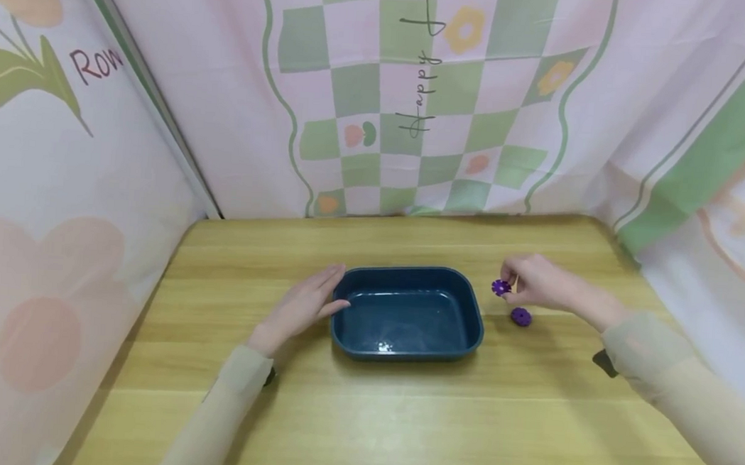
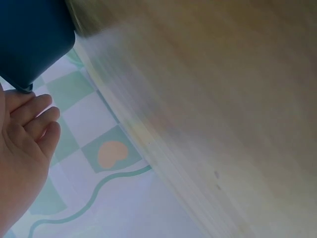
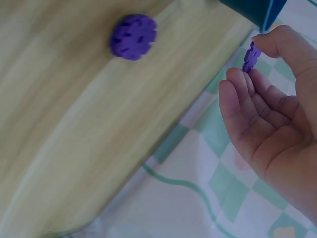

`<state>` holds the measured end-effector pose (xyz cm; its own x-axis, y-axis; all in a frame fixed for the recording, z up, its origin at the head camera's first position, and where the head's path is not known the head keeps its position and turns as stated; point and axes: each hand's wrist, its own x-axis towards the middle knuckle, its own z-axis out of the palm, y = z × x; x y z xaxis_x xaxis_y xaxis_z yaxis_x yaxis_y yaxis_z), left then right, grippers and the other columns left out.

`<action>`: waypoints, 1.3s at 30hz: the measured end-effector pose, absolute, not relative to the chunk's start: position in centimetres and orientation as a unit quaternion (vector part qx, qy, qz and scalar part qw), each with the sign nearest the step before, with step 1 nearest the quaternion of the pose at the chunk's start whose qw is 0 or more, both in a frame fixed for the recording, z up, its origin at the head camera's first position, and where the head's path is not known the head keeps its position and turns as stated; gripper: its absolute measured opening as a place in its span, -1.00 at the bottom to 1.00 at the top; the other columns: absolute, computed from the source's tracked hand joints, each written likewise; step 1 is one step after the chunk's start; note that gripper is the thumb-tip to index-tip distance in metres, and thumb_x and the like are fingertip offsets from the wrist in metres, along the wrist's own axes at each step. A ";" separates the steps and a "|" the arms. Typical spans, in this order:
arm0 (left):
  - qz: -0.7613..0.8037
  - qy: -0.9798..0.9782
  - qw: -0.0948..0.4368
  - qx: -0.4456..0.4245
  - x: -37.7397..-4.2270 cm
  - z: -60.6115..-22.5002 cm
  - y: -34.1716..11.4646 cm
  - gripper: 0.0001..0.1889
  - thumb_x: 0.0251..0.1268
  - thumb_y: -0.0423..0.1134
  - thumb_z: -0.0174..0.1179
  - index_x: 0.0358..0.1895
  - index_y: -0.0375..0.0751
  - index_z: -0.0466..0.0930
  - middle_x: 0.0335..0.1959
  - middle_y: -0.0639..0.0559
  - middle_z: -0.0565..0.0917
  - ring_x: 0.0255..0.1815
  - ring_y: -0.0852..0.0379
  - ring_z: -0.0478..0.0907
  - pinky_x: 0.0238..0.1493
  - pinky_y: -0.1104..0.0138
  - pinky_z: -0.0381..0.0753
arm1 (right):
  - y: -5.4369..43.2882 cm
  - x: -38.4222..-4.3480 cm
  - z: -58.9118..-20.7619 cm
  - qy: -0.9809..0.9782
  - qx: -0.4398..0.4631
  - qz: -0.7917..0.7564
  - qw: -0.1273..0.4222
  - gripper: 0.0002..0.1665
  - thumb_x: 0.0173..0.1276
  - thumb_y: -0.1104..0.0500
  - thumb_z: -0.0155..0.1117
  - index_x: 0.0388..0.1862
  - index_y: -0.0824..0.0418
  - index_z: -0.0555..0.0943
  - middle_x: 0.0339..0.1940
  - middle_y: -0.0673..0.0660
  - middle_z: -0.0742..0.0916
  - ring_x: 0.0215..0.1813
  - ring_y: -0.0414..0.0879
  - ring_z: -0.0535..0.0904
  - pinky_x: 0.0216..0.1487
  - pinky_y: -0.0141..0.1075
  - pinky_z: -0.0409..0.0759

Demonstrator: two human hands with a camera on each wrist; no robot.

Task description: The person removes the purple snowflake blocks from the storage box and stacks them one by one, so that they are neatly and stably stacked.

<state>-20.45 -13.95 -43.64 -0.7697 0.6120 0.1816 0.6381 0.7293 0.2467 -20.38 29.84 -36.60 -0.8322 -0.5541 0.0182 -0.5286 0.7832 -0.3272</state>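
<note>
A dark blue rectangular basin (image 1: pixel 406 357) sits on the wooden table with nothing visible inside. My left hand (image 1: pixel 304 301) rests at its left end, fingers extended along the outside and the thumb reaching over the rim. In the left wrist view, the fingertips of that hand (image 2: pixel 29 124) touch near the basin's rim (image 2: pixel 24 90). To the right of the basin, my right hand (image 1: pixel 539 282) pinches a purple notched plastic disc (image 3: pixel 251 57) between thumb and fingers, held above the table. Just below that hand lies another purple notched piece (image 1: pixel 521 317), thick like stacked discs (image 3: pixel 133 37).
The light wooden table (image 1: pixel 399 426) ends at the back against a hanging cloth (image 1: pixel 393 106) with green checks and lettering. Printed cloth also hangs at the left side (image 1: pixel 62 171) and the right side (image 1: pixel 702 174).
</note>
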 end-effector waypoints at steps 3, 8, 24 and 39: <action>-0.149 -0.929 0.043 -0.337 -20.5 -43.8 -14.0 -0.26 0.48 0.13 0.04 0.49 -0.36 0.20 0.52 -0.26 0.29 0.54 -0.15 0.27 0.53 0.00 0.34 | 30.5 -20.1 -37.2 0.944 -0.284 -0.161 0.039 -0.74 -0.01 0.32 0.48 -0.34 0.29 0.59 -0.40 0.08 0.73 -0.45 -0.23 0.59 -0.45 -0.49 0.60; -0.150 -0.928 0.046 -0.338 -20.5 -43.9 -14.0 -0.26 0.48 0.12 0.04 0.49 -0.37 0.20 0.51 -0.27 0.30 0.53 -0.14 0.27 0.53 0.01 0.34 | 31.6 -19.9 -38.2 0.942 -0.288 -0.169 0.023 -0.75 -0.02 0.33 0.49 -0.37 0.28 0.59 -0.43 0.07 0.73 -0.49 -0.26 0.57 -0.50 -0.50 0.57; -0.148 -0.928 0.048 -0.340 -20.4 -43.8 -13.9 -0.26 0.49 0.12 0.04 0.49 -0.37 0.21 0.49 -0.29 0.33 0.52 -0.15 0.30 0.52 0.01 0.36 | 33.6 -18.8 -41.0 0.953 -0.249 -0.165 0.047 -0.76 -0.02 0.27 0.53 -0.39 0.25 0.63 -0.41 0.09 0.76 -0.43 -0.24 0.59 -0.42 -0.48 0.61; -0.148 -0.928 0.044 -0.339 -20.7 -43.8 -13.9 -0.25 0.48 0.11 0.05 0.49 -0.38 0.20 0.50 -0.30 0.31 0.53 -0.16 0.28 0.53 -0.01 0.33 | 33.9 -18.5 -41.7 0.958 -0.243 -0.145 0.044 -0.75 0.03 0.23 0.54 -0.33 0.24 0.65 -0.34 0.07 0.69 -0.41 -0.24 0.55 -0.44 -0.49 0.56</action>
